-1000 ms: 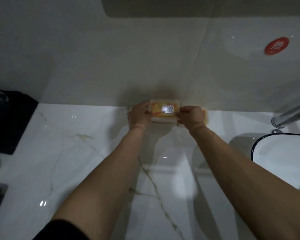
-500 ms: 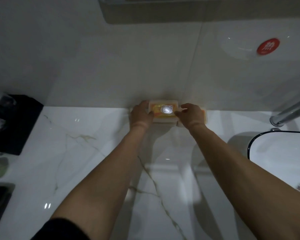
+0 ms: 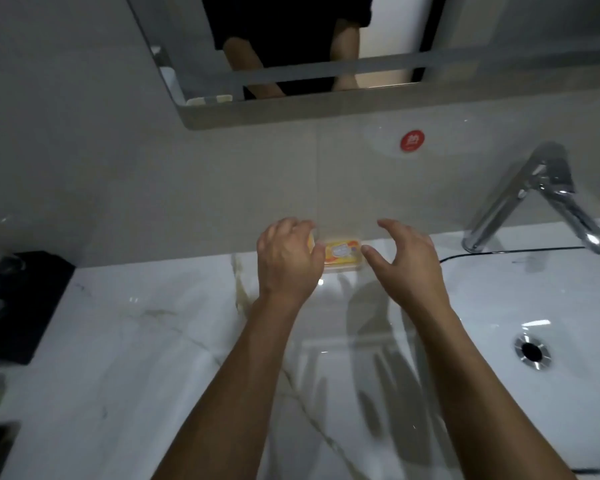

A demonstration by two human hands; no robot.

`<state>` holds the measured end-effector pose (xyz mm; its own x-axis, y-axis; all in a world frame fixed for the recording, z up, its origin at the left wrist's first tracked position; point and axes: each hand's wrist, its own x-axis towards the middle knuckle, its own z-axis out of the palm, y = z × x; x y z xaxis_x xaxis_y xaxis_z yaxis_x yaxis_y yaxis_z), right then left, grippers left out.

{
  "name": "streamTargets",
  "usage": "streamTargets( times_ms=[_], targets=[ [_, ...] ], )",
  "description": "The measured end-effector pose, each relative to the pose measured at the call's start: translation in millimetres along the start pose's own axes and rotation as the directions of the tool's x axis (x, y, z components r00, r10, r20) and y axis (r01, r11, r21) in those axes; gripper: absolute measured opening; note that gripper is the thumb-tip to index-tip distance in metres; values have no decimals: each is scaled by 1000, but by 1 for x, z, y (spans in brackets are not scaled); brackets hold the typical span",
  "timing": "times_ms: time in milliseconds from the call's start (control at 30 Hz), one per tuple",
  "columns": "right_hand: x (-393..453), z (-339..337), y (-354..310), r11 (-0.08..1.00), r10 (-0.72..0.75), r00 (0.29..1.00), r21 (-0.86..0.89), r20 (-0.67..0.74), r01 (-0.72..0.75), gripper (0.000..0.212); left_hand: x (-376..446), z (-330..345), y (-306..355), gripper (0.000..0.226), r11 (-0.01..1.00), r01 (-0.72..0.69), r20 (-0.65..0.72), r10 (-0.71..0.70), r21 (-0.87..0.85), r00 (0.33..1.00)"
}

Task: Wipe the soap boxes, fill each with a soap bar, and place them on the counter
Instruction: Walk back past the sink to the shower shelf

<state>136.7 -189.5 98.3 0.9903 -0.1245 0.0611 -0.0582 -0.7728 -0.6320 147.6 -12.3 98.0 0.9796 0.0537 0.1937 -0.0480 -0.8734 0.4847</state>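
White marble counter (image 3: pixel 125 341), back edge: a filled soap box (image 3: pixel 342 255) (light, slick plastic, I'd judge), best gripped by its short ends; left hand (image 3: pixel 286 259) loosely curled, touching it, right hand (image 3: pixel 407 258) spread, apart.

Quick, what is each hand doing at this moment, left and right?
Left hand: fingers curled loosely beside the soap box; whether it grips the box cannot be told.
Right hand: open, fingers spread, holding nothing.
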Motion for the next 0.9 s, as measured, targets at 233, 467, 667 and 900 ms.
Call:
streamTargets(
  times_ms=[233, 467, 667, 900],
  targets=[
    [-85, -57, 4, 987, 160, 962, 53, -219, -152, 51, -50, -34, 47, 46, 977, -156, 0, 157, -143, 988],
    [-185, -92, 10, 952, 302, 885, 71, -355, -297, 53, -105, -50, 90, 49, 903, -350, 91, 381, -250, 920],
    [-248, -119, 31, 912, 386, 801, 56, -458, -407, 53, -146, -34, 134, 52, 813, -523, 222, 576, -257, 787],
    [-327, -163, 61, 822, 490, 630, 78, -603, -564, 55, -206, -10, 214, 53, 646, -650, 256, 760, -400, 598]
  ],
)
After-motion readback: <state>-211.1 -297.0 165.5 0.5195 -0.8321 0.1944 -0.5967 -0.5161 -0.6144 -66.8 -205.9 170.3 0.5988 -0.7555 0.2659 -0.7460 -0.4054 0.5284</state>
